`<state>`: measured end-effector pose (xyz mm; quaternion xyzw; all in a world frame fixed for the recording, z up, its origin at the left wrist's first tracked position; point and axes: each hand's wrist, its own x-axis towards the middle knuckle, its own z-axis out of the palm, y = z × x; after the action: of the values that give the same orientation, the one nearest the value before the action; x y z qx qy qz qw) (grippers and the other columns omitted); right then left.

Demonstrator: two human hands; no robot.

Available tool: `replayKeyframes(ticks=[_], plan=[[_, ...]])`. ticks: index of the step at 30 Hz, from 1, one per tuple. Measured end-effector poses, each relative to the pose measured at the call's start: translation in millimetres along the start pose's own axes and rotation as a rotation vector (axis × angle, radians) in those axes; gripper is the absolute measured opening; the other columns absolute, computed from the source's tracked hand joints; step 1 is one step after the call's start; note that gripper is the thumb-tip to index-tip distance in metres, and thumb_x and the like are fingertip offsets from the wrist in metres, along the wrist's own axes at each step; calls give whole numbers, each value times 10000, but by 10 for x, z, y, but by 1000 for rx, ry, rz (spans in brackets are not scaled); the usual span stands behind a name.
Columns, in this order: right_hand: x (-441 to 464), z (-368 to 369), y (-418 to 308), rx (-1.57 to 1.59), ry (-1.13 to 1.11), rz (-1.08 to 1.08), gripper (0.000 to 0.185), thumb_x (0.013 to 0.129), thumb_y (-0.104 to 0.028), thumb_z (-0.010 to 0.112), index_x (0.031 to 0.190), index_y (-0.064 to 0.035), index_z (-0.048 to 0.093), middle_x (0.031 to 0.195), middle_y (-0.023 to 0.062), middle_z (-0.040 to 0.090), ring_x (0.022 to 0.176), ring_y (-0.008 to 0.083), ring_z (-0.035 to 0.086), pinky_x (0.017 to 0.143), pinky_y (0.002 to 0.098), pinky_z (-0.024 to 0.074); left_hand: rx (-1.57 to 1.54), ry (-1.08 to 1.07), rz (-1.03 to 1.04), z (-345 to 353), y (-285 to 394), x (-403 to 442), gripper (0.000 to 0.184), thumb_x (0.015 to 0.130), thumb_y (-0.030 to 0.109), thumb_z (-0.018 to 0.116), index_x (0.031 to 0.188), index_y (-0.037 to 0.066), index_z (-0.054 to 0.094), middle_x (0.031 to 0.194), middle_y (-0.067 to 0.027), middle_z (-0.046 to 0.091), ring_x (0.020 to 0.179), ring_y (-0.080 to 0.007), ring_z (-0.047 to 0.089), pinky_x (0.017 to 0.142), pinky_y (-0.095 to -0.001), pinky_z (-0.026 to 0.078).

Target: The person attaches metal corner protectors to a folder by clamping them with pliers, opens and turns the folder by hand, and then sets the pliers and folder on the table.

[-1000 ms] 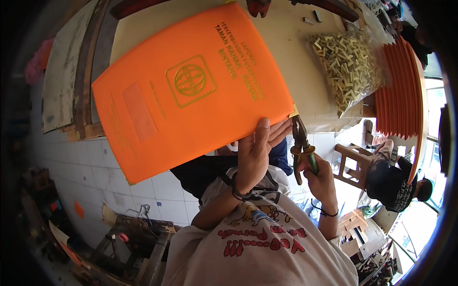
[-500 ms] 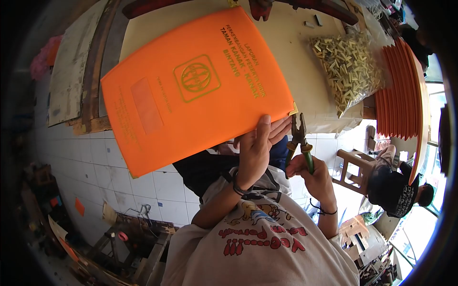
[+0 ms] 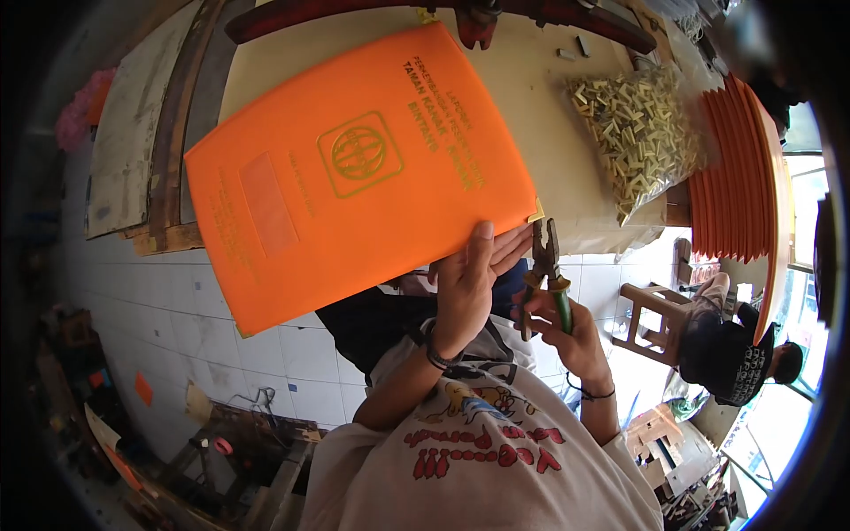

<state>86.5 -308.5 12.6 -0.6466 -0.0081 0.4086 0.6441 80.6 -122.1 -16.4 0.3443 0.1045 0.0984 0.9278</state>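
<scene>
An orange report folder (image 3: 354, 239) with gold printing lies tilted across the view. My left hand (image 3: 467, 288) grips its near edge, thumb on the cover and fingers underneath. At the folder's right corner is a brass corner piece (image 3: 536, 211). My right hand (image 3: 567, 329) is wrapped round the green handles of a pair of pliers (image 3: 549, 265). The plier jaws point up, parted, just below the brass corner and apart from it. Further brass pieces show at the folder's top (image 3: 427, 15) and lower left corners.
A clear bag of small brass corners (image 3: 642, 133) sits on the work table (image 3: 567, 195). To its right rises a stack of orange folders (image 3: 735, 168). A dark red metal bar (image 3: 354, 19) crosses the table's far side. Another person (image 3: 730, 354) is at the right, near a wooden stool (image 3: 651, 323).
The pliers have dropped slightly away from the brass corner and moved a little left. The folder has shifted slightly down and left with my left hand.
</scene>
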Motion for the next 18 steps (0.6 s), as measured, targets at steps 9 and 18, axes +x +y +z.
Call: replayKeyframes(ticks=[9, 18], plan=[[-191, 118, -209, -239, 108, 72, 431, 786, 177, 402, 1135, 24, 603, 1222, 116, 590, 954, 169, 597, 892, 308, 480, -43, -3, 11, 19, 18, -10, 474, 1087, 266, 299, 1309, -130, 436, 1307, -290, 547, 1227, -373, 563, 1084, -478, 450], [-275, 93, -255, -210, 90, 93, 652, 684, 156, 526, 1301, -42, 596, 1303, 79, 578, 1119, 161, 536, 981, 307, 411, -7, -13, -34, 42, 93, -3, 500, 1087, 275, 301, 1338, -144, 405, 1312, -311, 536, 1235, -387, 553, 1067, -480, 465]])
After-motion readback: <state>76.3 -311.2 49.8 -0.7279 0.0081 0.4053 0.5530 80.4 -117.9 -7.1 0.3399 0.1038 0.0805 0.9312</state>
